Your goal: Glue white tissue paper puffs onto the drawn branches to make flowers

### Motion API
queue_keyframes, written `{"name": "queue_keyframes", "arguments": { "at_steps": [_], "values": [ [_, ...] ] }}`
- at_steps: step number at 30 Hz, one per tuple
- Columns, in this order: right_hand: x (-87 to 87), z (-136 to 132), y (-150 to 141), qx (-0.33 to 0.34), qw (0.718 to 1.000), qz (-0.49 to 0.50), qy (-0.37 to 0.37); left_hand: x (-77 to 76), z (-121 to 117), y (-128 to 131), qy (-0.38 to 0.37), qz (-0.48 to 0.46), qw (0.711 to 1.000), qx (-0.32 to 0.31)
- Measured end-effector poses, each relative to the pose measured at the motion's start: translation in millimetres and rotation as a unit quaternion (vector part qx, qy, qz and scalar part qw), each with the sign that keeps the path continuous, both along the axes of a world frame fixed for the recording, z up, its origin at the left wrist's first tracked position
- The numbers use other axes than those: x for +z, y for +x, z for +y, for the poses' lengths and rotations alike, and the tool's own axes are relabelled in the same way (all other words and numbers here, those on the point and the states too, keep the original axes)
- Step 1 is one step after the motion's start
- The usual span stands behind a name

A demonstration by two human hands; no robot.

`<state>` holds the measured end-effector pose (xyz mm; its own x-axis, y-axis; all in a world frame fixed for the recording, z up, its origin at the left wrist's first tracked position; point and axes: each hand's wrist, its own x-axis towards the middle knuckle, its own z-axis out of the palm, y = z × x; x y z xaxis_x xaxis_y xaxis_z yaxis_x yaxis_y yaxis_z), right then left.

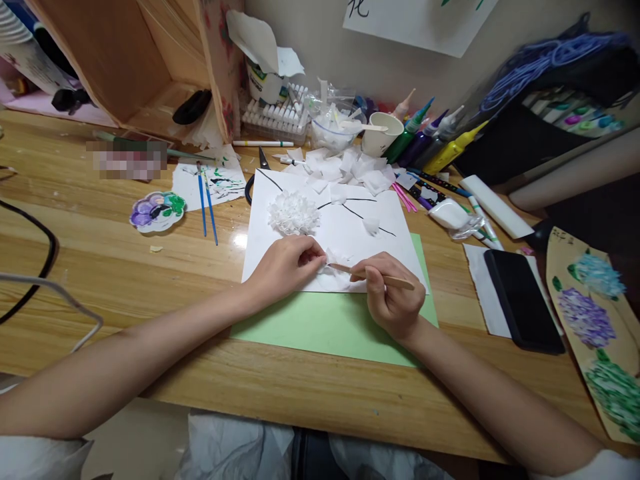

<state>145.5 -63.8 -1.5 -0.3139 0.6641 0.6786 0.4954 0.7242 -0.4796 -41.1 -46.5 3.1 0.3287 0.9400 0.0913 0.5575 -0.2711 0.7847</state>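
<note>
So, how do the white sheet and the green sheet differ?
The white sheet lies on top; the green sheet is partly covered by it. The white sheet carries black lines and a fluffy white flower; the green sheet's visible part is plain. Both lie flat.

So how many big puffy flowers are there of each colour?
White flower: 1, on the white sheet
Blue flower: 1, on the tan board
Purple flower: 1, on the tan board
Green flower: 1, on the tan board
Total: 4, not counting the white petals by the left hand
</note>
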Motion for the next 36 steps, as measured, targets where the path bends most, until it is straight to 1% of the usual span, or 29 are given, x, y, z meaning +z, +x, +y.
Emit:
{"name": "queue_keyframes", "arguments": {
  "at_steps": [3,6,9,13,17,21,24,26,31,36],
  "values": [
    [0.6,0.4,-1.7,-0.043,0.999,0.014,-0.022,3.3,-0.7,-1.6,-0.017,-0.005,1.0,0.0],
    [0.2,0.6,-2.1,-0.056,0.997,0.036,-0.043,7.6,-1.7,-4.9,-0.037,-0.007,0.999,-0.002],
    [-1.5,0.2,0.2,-0.036,0.996,0.067,-0.042,9.7,-2.7,-7.3,-0.051,-0.014,0.999,-0.01],
    [-3.9,-0.6,3.6,-0.001,0.995,0.096,-0.03,6.9,-3.1,-6.3,-0.051,-0.027,0.998,-0.015],
    [-4.2,-0.7,3.7,0.023,0.996,0.081,-0.031,3.0,-3.2,-4.0,-0.036,-0.02,0.999,-0.01],
    [-2.3,-0.1,1.6,0.026,0.998,0.059,-0.025,2.9,-3.6,-2.7,-0.032,-0.024,0.999,-0.004],
    [-1.1,-0.1,0.4,0.013,0.998,0.055,-0.022,3.8,-4.0,-1.5,-0.033,-0.028,0.999,0.002],
    [-0.9,-0.5,-0.2,-0.005,0.998,0.054,-0.033,4.2,-4.3,-0.8,-0.032,-0.029,0.999,0.005],
    [-1.8,-0.9,-2.7,-0.071,0.993,0.071,-0.068,4.4,-4.7,-0.2,-0.034,-0.025,0.999,0.009],
    [-1.3,2.7,-5.2,-0.093,0.987,0.089,-0.091,3.3,-4.6,-0.9,-0.04,-0.031,0.999,0.013]
  ]
}}
